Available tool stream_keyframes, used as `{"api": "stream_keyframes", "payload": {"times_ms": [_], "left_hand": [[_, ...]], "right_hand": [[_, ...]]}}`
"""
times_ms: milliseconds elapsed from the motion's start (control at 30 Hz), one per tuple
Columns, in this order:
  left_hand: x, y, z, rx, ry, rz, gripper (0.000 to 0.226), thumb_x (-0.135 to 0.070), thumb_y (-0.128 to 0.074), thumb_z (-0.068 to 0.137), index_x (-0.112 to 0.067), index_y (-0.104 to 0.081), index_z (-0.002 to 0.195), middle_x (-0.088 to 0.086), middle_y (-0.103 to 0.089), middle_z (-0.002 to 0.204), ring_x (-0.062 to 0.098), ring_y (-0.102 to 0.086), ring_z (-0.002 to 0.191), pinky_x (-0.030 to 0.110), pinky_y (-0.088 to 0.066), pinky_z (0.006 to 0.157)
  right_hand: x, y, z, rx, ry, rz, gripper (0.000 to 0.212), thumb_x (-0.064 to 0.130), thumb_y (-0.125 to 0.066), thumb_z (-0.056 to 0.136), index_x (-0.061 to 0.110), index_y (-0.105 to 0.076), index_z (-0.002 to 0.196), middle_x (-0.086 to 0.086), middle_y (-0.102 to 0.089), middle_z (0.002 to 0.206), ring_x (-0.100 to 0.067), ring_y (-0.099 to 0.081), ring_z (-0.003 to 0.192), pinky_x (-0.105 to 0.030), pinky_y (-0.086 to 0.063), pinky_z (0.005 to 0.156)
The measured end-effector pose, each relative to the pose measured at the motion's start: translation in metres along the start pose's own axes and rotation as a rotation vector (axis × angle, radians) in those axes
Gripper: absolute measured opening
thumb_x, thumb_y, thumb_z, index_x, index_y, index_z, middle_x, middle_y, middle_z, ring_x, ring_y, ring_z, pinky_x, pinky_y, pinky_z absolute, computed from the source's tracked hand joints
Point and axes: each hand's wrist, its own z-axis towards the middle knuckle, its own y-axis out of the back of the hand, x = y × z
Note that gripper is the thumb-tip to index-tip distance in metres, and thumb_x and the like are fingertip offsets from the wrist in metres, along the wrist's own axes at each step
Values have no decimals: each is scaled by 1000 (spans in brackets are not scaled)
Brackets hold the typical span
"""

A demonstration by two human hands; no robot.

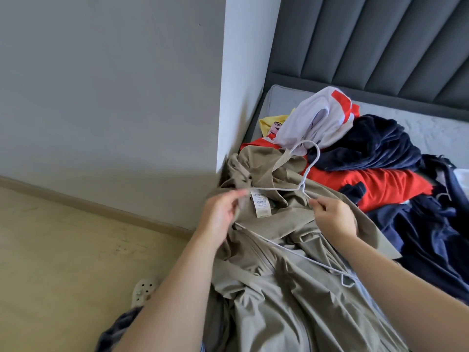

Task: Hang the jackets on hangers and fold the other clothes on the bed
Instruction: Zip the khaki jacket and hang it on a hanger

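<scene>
Head view has you mid-hanging: your right hand (332,215) pinches the white hanger (279,189), your left hand (222,212) pinches the collar of the khaki jacket (279,301) on the bed (431,123); next, seat the hanger inside its shoulders.

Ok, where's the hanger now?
The hanger lies mid-frame in the head view, on the jacket at the left edge of the bed. The right hand pinches its wire beside the neck, hook toward the white top.
</scene>
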Motion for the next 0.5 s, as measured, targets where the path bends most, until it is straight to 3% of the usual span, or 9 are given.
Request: {"api": "stream_keyframes", "payload": {"times_ms": [33, 133, 200, 267, 367, 433, 500], "left_hand": [[7, -9, -10, 101, 42, 61, 14, -11, -64, 72, -8, -77, 71, 8, -73, 81, 13, -68, 75, 18, -51, 68], [32, -25, -31, 372, 205, 193, 44, -11, -41, 95, -9, -78, 71, 7, -74, 81, 12, -67, 74, 20, -51, 69], [36, -28, -40, 420, 260, 272, 51, -15, -39, 99, -11, -76, 65, 3, -72, 73, 9, -65, 66, 18, -50, 63], [27, -23, -45, 320, 221, 459, 56, -23, -43, 99, -15, -71, 51, 1, -66, 59, 9, -59, 55, 17, -45, 54], [10, -8, -47, 68, -28, 946, 57, -34, -48, 95, -16, -58, 42, -1, -52, 44, 16, -53, 50, 26, -42, 55], [1, 3, -51, -265, -342, 1173, 50, -36, -55, 92, -15, -45, 47, -1, -47, 47, 24, -54, 56, 33, -39, 56], [-9, 13, -53, -478, -752, 1252, 27, -29, -69, 84, -15, -56, 65, 2, -59, 72, 27, -60, 75, 37, -47, 65]], "right_hand": [[6, -2, -1, -2, -10, 27, 37, 24, -55, 92, 8, -51, 59, -2, -48, 51, -22, -48, 56, -33, -31, 51], [25, -8, -1, -12, -46, 157, 38, 23, -57, 92, 6, -53, 58, -7, -53, 54, -24, -49, 59, -35, -36, 55], [34, -7, 0, -38, -70, 254, 42, 22, -57, 91, 9, -48, 52, 0, -45, 47, -19, -42, 54, -33, -33, 52], [38, -4, -1, -71, -60, 318, 48, 21, -58, 89, 14, -38, 47, 5, -34, 40, -12, -32, 48, -29, -26, 48], [43, 4, -7, -92, 51, 341, 49, 21, -59, 89, 15, -32, 49, 6, -28, 40, -9, -26, 44, -24, -20, 45], [48, 9, -12, -92, 159, 330, 47, 22, -60, 89, 15, -35, 49, 6, -27, 41, -9, -26, 44, -27, -22, 46], [56, 14, -16, -89, 257, 324, 44, 26, -59, 87, 13, -39, 50, 6, -26, 43, -8, -26, 46, -32, -25, 48]]}}
